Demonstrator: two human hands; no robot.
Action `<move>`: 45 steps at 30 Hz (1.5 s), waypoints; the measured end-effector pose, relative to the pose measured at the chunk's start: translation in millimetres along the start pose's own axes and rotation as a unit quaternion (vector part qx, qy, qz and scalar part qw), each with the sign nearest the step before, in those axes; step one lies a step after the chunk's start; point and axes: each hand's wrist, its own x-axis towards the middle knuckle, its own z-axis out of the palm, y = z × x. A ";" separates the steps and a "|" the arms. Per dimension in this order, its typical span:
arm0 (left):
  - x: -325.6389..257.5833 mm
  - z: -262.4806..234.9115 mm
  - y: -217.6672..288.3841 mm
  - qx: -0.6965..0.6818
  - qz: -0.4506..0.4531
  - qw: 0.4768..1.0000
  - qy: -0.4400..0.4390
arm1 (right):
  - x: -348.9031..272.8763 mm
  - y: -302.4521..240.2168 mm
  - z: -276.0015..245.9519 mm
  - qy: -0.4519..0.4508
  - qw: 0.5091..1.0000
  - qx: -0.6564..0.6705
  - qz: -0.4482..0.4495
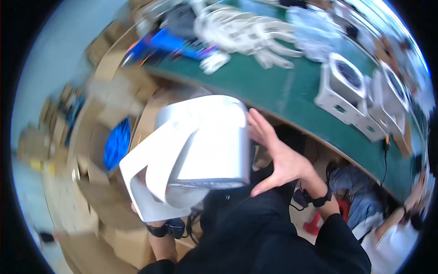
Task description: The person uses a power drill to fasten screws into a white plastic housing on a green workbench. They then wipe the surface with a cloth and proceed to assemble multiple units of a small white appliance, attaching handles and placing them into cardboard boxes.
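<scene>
White plastic appliance housing (200, 150) held in the air below the green surface (283, 98), above the lap. Right hand (278, 157) flat on its side, fingers spread; left hand (155, 219) mostly hidden beneath, finger state impossible to tell. Probably light, rigid, smooth and slippery; best gripped at the open frame edge.

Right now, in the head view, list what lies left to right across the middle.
Blurred brown cardboard boxes → blue object → large white plastic appliance housing → right hand → white square units on green table.

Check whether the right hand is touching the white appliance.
Touching. The head view shows the right hand with palm and fingers pressed flat against the side of the white appliance.
</scene>
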 end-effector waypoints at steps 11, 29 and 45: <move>229.6 203.8 -111.1 0.189 0.124 0.944 -0.241 | -24.6 -38.5 -107.1 0.372 0.910 -0.171 0.064; 238.7 232.8 -23.2 0.179 0.149 0.949 -0.211 | 32.7 -34.1 -171.4 0.233 0.940 -0.248 0.024; 270.6 239.9 -20.3 0.196 0.020 0.886 -0.419 | 48.9 -58.7 -173.0 0.091 0.852 -0.515 0.014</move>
